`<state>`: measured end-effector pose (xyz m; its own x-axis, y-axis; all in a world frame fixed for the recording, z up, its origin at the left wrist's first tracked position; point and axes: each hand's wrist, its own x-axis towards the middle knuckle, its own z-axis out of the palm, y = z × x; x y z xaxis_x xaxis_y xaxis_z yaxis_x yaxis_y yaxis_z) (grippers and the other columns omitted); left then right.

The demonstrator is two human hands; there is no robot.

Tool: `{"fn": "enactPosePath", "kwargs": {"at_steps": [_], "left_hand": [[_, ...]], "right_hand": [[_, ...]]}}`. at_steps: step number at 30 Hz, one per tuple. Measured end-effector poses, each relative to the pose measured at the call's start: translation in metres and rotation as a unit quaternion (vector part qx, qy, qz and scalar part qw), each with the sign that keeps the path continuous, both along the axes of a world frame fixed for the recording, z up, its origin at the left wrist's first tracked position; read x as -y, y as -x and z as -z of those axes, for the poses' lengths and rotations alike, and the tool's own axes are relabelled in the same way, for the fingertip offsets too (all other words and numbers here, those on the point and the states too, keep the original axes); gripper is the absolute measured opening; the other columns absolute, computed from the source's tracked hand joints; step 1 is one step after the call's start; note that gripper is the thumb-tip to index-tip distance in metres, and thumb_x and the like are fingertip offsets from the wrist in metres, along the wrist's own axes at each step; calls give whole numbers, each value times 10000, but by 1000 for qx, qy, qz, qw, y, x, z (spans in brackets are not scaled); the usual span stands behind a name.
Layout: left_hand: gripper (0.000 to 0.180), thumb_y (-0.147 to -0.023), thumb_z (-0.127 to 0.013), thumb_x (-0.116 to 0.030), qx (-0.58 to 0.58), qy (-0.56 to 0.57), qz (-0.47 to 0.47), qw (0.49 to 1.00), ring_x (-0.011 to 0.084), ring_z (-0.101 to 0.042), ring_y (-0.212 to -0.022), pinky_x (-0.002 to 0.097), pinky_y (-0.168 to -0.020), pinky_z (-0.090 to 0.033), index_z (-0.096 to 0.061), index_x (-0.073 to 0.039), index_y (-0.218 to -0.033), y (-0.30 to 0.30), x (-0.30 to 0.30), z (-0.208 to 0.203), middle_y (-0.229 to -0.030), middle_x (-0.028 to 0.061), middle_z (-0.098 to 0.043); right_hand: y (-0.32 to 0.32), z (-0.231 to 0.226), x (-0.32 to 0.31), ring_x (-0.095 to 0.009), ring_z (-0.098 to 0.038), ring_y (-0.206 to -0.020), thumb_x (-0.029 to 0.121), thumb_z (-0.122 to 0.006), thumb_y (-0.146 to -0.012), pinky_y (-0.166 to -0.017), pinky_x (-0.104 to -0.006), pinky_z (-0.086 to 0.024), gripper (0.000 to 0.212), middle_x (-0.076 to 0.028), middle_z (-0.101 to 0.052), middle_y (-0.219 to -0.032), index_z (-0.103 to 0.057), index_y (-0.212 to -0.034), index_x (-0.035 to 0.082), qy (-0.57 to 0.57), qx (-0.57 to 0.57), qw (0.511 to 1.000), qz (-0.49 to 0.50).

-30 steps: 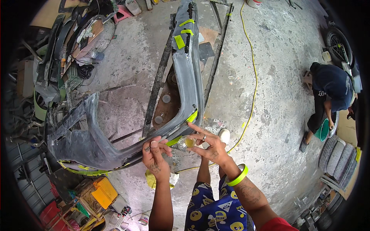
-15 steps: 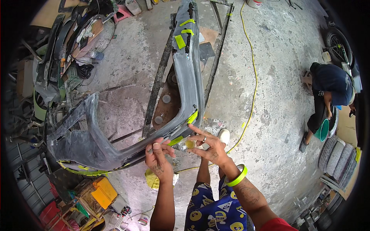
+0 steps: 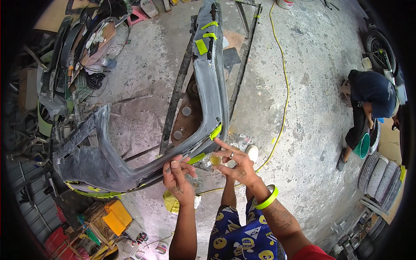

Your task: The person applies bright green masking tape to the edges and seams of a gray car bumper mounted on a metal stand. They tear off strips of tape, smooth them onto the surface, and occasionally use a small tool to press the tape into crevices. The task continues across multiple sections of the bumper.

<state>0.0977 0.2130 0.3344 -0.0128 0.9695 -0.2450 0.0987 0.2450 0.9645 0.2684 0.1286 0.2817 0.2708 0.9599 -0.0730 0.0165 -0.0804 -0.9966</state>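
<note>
A long grey sanded car body panel (image 3: 213, 97) bends across the middle, with strips of neon-yellow tape (image 3: 201, 47) stuck along it. My right hand (image 3: 240, 168) holds a small clear cup (image 3: 215, 160) with yellowish contents between thumb and fingers, beside the panel's outer edge. Its index finger stretches toward a tape strip (image 3: 216, 131) at the bend. My left hand (image 3: 179, 175) is at the lower edge of the panel, thumb and fingers pinched together; whatever lies in the pinch is too small to make out. A neon-yellow tape roll (image 3: 266, 197) circles my right forearm.
A yellow cord (image 3: 284, 82) runs along the floor at right. Another person (image 3: 375, 95) bends over near a green bucket (image 3: 362, 146) and stacked tyres (image 3: 377, 177). Scrap parts (image 3: 86, 56) are heaped at upper left. A cluttered crate (image 3: 89, 240) stands at lower left.
The cup and the fingers of my right hand have shifted slightly. My left hand stays at nearly the same place by the panel.
</note>
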Motion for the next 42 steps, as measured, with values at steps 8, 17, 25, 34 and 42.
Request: {"fn": "enactPosePath", "kwargs": {"at_steps": [8, 17, 25, 34, 42], "left_hand": [[372, -1098, -499, -342, 7, -2, 0, 1000, 145, -619, -629, 260, -480, -483, -567, 11, -1193, -2, 0, -2, -966, 175, -690], [364, -1104, -487, -331, 0, 8, 2, 1000, 147, -617, -631, 256, -488, -480, -567, 14, -1190, -3, -1, -3, -964, 170, -691], [346, -1095, -515, -297, 19, -7, -3, 1000, 162, -625, -632, 271, -509, -509, -591, 30, -1177, -2, -1, -8, -961, 190, -694], [341, -1092, -524, -289, 6, -4, -8, 1000, 148, -630, -636, 263, -513, -511, -600, 35, -1164, 0, -1, -8, -922, 183, -696], [342, -1100, -494, -329, 2, -16, 2, 1000, 146, -622, -623, 259, -486, -486, -584, -7, -1172, 1, 1, -8, -933, 148, -690]], "right_hand": [[-4, -1, 0, -193, -673, -985, 53, -840, -800, -787, -303, -566, 434, -78, -512, -1564, -705, -1212, 59, 6, 5, 1000, 3], [-5, 0, -3, -168, -688, -963, 43, -847, -790, -777, -292, -566, 436, -91, -505, -1569, -714, -1205, 53, 18, -8, 1000, 24], [-7, 1, -2, -171, -689, -981, 60, -845, -790, -780, -297, -560, 441, -83, -526, -1552, -714, -1211, 62, 28, -6, 999, 19], [-4, -1, -2, -192, -691, -1029, 53, -836, -804, -788, -300, -562, 423, -87, -531, -1547, -713, -1208, 72, 6, -3, 1000, 3], [-10, 1, -3, -193, -706, -1005, 33, -853, -783, -765, -296, -582, 448, -112, -481, -1582, -712, -1208, 57, 4, 9, 1000, 28]]}}
